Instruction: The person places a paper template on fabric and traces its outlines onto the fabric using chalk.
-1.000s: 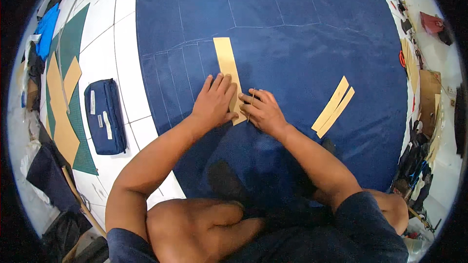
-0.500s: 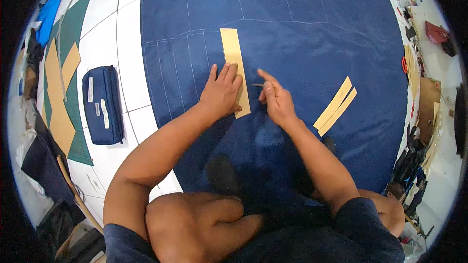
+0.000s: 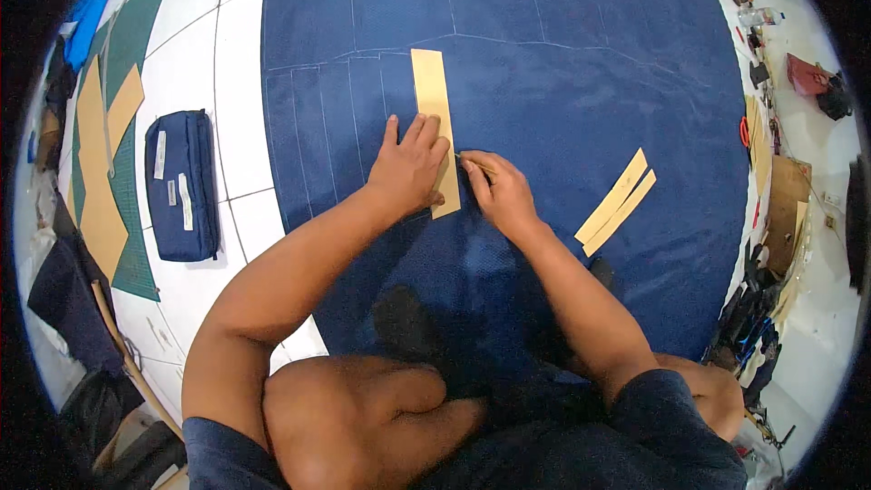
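Dark blue fabric point(image 3: 635, 100) is spread over the floor, with thin pale lines drawn across it. A tan paper pattern strip point(image 3: 430, 77) lies on the fabric, pointing away from me. My left hand point(image 3: 410, 163) rests on the strip's middle with fingers stretched out and pressing it down. Just right of the strip, my right hand point(image 3: 502, 191) pinches a thin pencil-like marker point(image 3: 461, 156); its tip is at or very near the strip's right edge. Most of the marker is hidden by the fingers.
Two narrow tan paper strips point(image 3: 617, 200) lie on the fabric to the right. A blue zipped pouch point(image 3: 181, 186) sits on the white tiles at left, beside a green cutting mat point(image 3: 141, 245) with tan paper patterns. Orange-red scissor handles point(image 3: 744, 132) and clutter line the right edge.
My right hand has moved left and closer to the paper strip, bringing the marker to its right edge. The left hand still holds the strip down. The whole view has shifted slightly.
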Available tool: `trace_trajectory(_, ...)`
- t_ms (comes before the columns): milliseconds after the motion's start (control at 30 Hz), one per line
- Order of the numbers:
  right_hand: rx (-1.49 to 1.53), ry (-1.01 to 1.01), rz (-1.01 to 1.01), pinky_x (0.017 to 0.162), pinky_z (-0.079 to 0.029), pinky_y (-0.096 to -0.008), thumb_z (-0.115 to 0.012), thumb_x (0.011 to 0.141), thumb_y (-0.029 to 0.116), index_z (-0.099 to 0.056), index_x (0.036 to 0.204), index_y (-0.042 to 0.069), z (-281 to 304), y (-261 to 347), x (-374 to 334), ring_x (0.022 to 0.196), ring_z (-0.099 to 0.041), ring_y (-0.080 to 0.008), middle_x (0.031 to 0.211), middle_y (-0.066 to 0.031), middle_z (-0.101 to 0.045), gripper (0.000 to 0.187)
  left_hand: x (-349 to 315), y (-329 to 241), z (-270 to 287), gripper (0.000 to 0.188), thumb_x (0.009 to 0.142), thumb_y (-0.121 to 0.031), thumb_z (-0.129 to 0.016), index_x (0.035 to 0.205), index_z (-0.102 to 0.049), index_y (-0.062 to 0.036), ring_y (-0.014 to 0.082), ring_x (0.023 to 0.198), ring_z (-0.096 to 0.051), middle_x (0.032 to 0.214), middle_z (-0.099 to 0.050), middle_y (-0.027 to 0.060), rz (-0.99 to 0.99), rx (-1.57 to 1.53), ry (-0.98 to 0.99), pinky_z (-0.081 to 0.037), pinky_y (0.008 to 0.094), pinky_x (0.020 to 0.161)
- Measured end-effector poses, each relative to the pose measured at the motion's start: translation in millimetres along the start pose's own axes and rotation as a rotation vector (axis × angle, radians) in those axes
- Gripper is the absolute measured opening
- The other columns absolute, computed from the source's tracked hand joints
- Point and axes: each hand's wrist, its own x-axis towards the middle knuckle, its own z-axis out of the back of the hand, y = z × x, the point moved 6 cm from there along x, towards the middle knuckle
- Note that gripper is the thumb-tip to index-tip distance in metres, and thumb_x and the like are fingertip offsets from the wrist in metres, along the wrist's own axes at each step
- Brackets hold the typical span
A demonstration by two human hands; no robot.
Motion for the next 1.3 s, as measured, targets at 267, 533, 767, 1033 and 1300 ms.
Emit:
trace_trajectory(267, -0.119, 0.135, 0.137, 0.086, -0.053, -0.0448, -0.06, 0.097, 0.014, -0.067, 0.107, 0.002, 2, 7, -24, 0.098, -0.066, -0.0364, 0.104, -0.0172, -0.07, 0.018, 1, 0, 0, 0.093, 0.067, -0.055, -0.085, 0.137, -0.047, -0.0058, 0.0348, 0.146, -0.032, 0.153, -0.038, 0.0186, 0.005, 0.045, 0.019, -0.027, 0.0635, 0.115)
trace_trajectory(533, -0.125, 0.159, 0.195, 0.085, -0.054, -0.0449, -0.061, 0.095, 0.014, -0.066, 0.106, 0.003, 0, 8, -38, 0.096, -0.067, -0.0365, 0.101, -0.0171, -0.07, 0.016, 3, -1, -1, 0.092, 0.065, -0.052, -0.087, 0.135, -0.048, -0.005, 0.0356, 0.145, -0.035, 0.153, -0.039, 0.0193, -0.001, 0.026, -0.002, -0.028, 0.0644, 0.114)
trace_trajectory(767, -0.117, 0.223, 0.143, 0.087, -0.054, -0.0448, -0.061, 0.096, 0.013, -0.065, 0.105, 0.004, -1, 9, -43, 0.096, -0.067, -0.0378, 0.1, -0.0171, -0.069, 0.014, 2, 1, -2, 0.091, 0.064, -0.051, -0.087, 0.133, -0.049, -0.0056, 0.036, 0.145, -0.035, 0.152, -0.039, 0.0197, 0.007, 0.025, -0.019, -0.029, 0.0642, 0.114)
trace_trajectory(1033, -0.137, 0.18, 0.155, 0.084, -0.055, -0.0446, -0.062, 0.095, 0.014, -0.066, 0.105, 0.004, 0, 5, -38, 0.094, -0.067, -0.0366, 0.099, -0.0167, -0.069, 0.014, 3, -3, 2, 0.092, 0.065, -0.052, -0.087, 0.136, -0.049, -0.0071, 0.0355, 0.145, -0.035, 0.152, -0.04, 0.0185, 0.0, 0.034, 0.01, -0.029, 0.0635, 0.115)
trace_trajectory(1300, -0.038, 0.041, 0.17, 0.083, -0.055, -0.0439, -0.063, 0.095, 0.013, -0.066, 0.107, 0.004, 3, 10, -28, 0.095, -0.067, -0.0358, 0.101, -0.0149, -0.07, 0.016, -1, 3, 1, 0.087, 0.064, -0.044, -0.09, 0.133, -0.051, -0.007, 0.0342, 0.145, -0.035, 0.149, -0.041, 0.0173, 0.04, -0.024, -0.047, -0.028, 0.065, 0.115)
